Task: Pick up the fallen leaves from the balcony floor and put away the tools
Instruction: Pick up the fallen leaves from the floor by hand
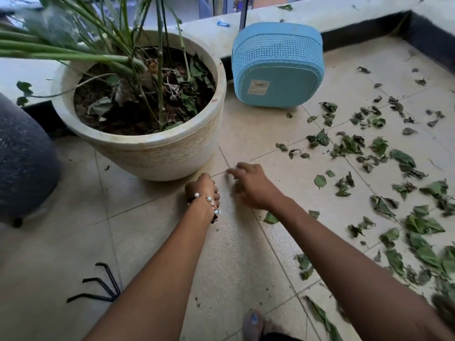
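Many leaves (pixel 349 146) — both hands (pixel 248 185) low

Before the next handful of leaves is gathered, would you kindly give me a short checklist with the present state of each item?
1. Leaves left on the floor: many lie scattered at the right: not ok.
2. Blue basket ready: it lies tipped on its side: not ok.
3. Right hand free: fingers spread over bare tile: ok.
4. Left hand free: curled into a fist, contents hidden: cannot tell.
5. Black hand rake put away: it lies on the floor: not ok.
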Tool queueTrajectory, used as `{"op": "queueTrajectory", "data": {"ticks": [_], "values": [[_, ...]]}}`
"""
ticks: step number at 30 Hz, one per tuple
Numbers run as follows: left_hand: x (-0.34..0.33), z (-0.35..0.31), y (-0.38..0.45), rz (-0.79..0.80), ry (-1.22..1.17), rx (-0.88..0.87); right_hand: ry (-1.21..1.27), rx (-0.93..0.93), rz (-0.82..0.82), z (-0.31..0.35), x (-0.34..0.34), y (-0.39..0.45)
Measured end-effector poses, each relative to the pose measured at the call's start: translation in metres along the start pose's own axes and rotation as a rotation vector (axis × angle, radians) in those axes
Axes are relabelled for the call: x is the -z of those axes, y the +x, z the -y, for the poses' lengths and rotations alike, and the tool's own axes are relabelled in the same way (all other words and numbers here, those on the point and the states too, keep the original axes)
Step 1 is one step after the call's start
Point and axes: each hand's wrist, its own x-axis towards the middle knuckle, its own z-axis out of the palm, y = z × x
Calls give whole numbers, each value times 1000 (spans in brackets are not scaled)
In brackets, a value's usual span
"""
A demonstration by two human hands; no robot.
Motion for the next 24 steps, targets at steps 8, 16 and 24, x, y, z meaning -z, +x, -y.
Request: {"op": "queueTrajectory", "data": {"ticks": [8,16,24], "values": [[-7,15,7,24,102,-2,-66,142,-113,-29,-12,-42],[-28,37,-8,118,216,15,22,51,-156,-57,-15,-89],[-44,58,-24,129,256,-11,-48,108,-344,-39,-39,-126]]}}
